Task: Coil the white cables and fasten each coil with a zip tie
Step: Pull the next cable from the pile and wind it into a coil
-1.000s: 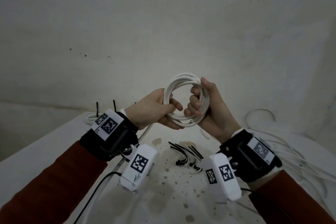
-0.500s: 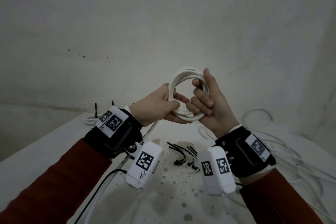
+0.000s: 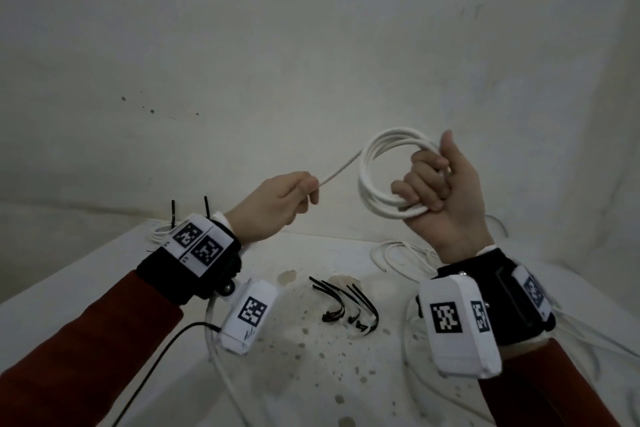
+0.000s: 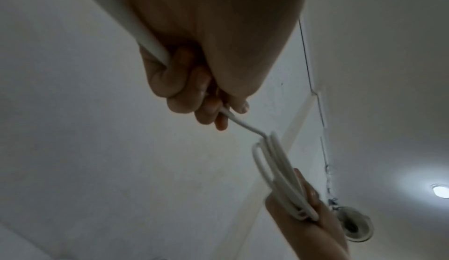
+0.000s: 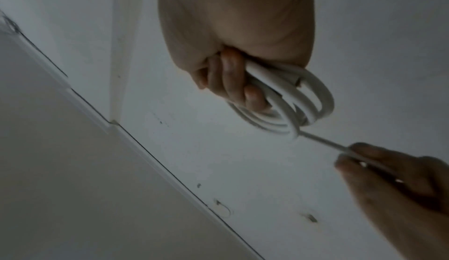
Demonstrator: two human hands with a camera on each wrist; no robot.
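the right hand (image 3: 446, 198) curls its fingers round one side of the white cable coil (image 3: 381, 177), held up above the surface (image 3: 311, 357). the left hand (image 3: 277, 204), apart to the left, pinches the strand running straight from the coil. black zip ties (image 3: 346, 302) lie on the surface below, between the wrists.

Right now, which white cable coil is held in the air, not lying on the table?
The coil gripped by the right hand; the left hand pulls its tail.
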